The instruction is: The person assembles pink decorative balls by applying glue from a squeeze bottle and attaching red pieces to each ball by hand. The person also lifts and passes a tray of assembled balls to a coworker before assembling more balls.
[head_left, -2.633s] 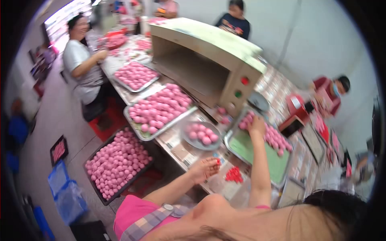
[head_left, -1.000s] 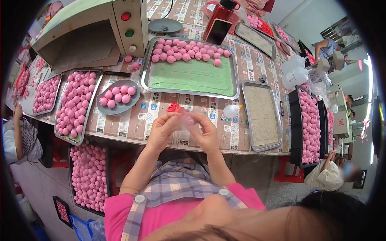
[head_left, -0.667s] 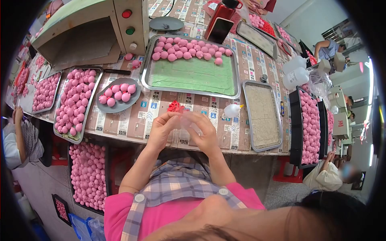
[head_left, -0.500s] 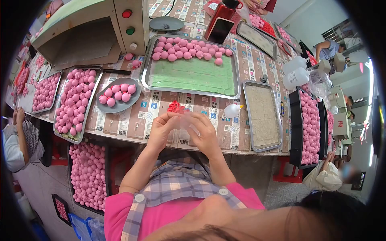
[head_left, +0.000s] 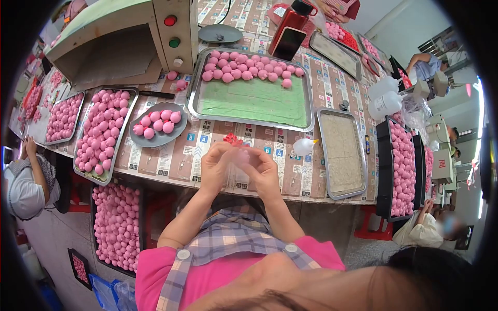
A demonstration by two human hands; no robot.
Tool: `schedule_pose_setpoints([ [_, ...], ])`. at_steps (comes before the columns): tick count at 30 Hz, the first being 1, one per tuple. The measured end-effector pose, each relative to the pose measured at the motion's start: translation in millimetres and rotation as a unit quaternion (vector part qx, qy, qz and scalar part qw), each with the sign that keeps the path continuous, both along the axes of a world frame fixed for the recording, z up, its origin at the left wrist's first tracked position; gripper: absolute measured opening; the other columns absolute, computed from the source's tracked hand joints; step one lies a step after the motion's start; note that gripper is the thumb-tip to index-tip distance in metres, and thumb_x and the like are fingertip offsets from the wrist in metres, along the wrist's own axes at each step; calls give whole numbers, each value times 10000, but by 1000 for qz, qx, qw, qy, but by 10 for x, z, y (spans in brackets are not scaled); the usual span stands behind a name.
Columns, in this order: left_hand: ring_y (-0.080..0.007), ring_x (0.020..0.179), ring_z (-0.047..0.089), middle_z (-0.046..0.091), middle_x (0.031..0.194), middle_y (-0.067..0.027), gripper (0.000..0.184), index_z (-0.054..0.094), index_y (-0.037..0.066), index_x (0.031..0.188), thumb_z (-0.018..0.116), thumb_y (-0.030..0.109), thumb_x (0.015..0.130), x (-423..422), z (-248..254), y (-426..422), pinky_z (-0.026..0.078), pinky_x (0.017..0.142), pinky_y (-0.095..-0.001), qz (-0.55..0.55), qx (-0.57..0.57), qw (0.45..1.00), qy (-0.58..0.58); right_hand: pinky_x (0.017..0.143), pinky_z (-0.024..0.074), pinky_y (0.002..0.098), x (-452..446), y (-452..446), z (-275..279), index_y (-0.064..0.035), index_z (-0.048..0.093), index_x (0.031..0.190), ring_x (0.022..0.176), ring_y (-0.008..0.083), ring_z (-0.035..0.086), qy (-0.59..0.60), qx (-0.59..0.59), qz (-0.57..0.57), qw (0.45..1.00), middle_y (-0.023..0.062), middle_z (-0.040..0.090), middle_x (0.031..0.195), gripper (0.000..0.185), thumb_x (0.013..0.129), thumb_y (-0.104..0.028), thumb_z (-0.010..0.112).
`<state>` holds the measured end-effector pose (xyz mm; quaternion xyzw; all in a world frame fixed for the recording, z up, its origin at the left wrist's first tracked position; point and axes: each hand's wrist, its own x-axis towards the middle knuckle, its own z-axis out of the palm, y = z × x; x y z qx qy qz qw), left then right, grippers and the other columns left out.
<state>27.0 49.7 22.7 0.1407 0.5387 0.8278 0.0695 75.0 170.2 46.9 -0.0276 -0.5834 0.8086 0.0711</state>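
— What's being worked?
— Small, blurred pink piece [head_left: 241,158], rounded perhaps, held between the hands over the near edge of the patterned, paper-covered surface [head_left: 177,167].
— Hands?
— Left hand [head_left: 215,163]: fingers curled, tips pinched in on it. Right hand [head_left: 263,168]: likewise, thumb and forefinger nearly meeting. Exact contact too blurred.
— Step?
— Judgement: two-handed fingertip work on that piece, unfinished.
— Next move calls for?
— Probably a light, steady pinch from both sides.
— Nearby?
— Just beyond the hands, heap of small glossy red pieces [head_left: 233,140]. Left: grey oval plate [head_left: 168,137], round pink balls [head_left: 157,125] on it. Right: white squeeze bottle, yellow tip [head_left: 304,146]. Farther beyond: green-lined silver metal tray [head_left: 311,106].
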Motion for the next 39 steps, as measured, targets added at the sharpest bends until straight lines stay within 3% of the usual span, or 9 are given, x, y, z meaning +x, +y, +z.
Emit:
schedule_pose_setpoints([
  [6,-153,953,466,405,1099,-76,415,516,29,1033,698,157,682,23,35,-17,402,785,-256,14,-180,962,206,748,463,253,-24,77,-74,-8,480,1049,863,153,567,-85,-179,20,980,81,570,942,305,769,-37,599],
  [7,-171,974,465,423,1087,-88,467,502,47,1060,714,131,652,48,67,-8,397,808,-279,21,-197,960,197,746,463,257,-25,65,-84,-14,476,1048,861,154,568,-93,-206,21,974,81,570,941,304,772,-48,599],
  [14,-247,966,486,503,1007,-105,434,552,55,986,721,103,589,30,159,-20,394,825,-334,61,-270,926,257,747,452,269,29,47,-191,-59,480,1048,872,151,571,-127,-283,46,950,70,572,956,284,795,-126,591],
  [29,-266,938,502,545,954,-97,412,579,57,941,717,74,553,-4,272,-142,397,824,-342,42,-299,917,259,772,447,282,44,-11,-52,-49,475,1081,948,171,549,-123,-272,87,950,99,564,1005,289,830,-177,541],
  [35,-275,928,501,541,973,-104,429,569,68,958,717,79,556,-45,279,-129,408,804,-347,58,-335,897,282,750,446,260,-38,27,-151,-30,479,1030,888,153,558,-92,-181,60,977,91,576,955,250,827,-156,549],
  [39,-283,919,508,532,991,-102,436,551,77,976,711,109,572,-106,265,-134,419,788,-354,70,-351,885,298,720,437,225,-120,-14,-167,-14,476,1005,831,114,549,-57,-84,10,995,77,575,912,239,795,-64,579],
])
